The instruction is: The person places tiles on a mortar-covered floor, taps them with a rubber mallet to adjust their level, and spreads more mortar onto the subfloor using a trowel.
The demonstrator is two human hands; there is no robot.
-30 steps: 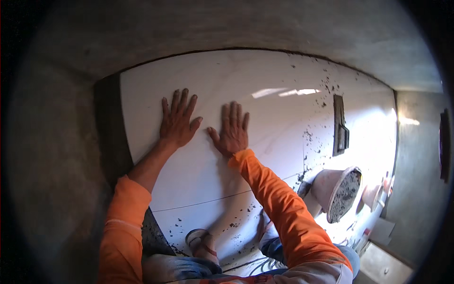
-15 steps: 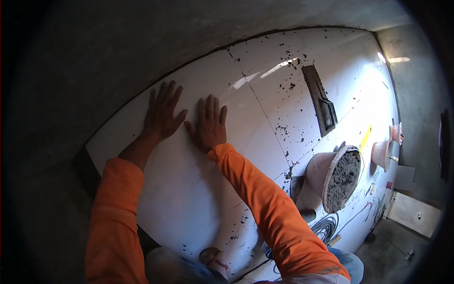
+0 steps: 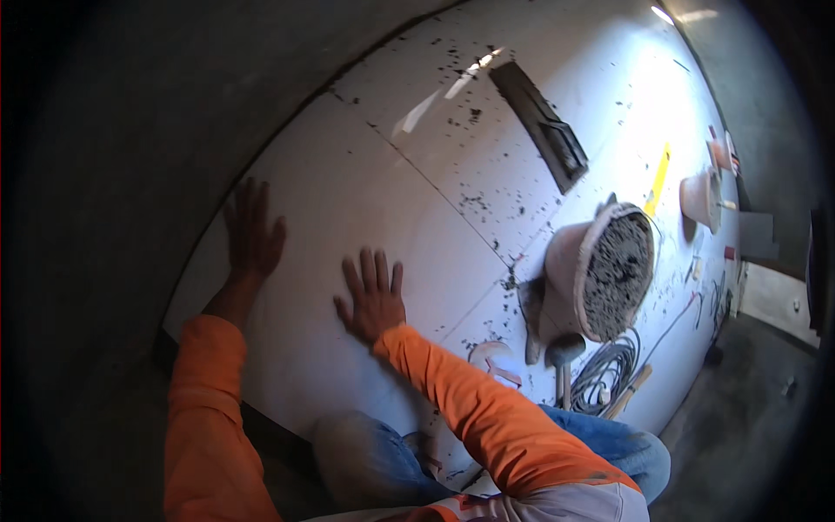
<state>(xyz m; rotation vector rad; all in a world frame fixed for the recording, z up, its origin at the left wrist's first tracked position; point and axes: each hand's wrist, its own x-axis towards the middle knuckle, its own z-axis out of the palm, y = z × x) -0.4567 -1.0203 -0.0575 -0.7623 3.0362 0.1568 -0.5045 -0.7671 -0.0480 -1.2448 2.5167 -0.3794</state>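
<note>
Both hands lie palm down on a large white floor tile (image 3: 300, 287). My left hand (image 3: 255, 239) is spread at the tile's outer part, near the dark edge along the wall, its fingers slightly blurred. My right hand (image 3: 374, 300) rests lower and to the right, fingers apart, holding nothing. A seam with grey mortar specks runs to the right of my right hand. Beyond it stands a bucket (image 3: 567, 270) full of grey mortar, with a long grey notched trowel (image 3: 531, 113) lying farther up on the tiles.
My knees in jeans are at the bottom. Coiled cable (image 3: 596, 374), a rubber mallet (image 3: 565, 352), a yellow level (image 3: 657, 178) and smaller buckets (image 3: 698, 198) lie along the right. A concrete wall (image 3: 174, 96) borders the upper left, a white panel (image 3: 770, 287) the far right.
My right hand has moved down and my left hand left and down, both still flat on the tile. The view has turned toward the right, bringing more of the bucket and tools inward.
</note>
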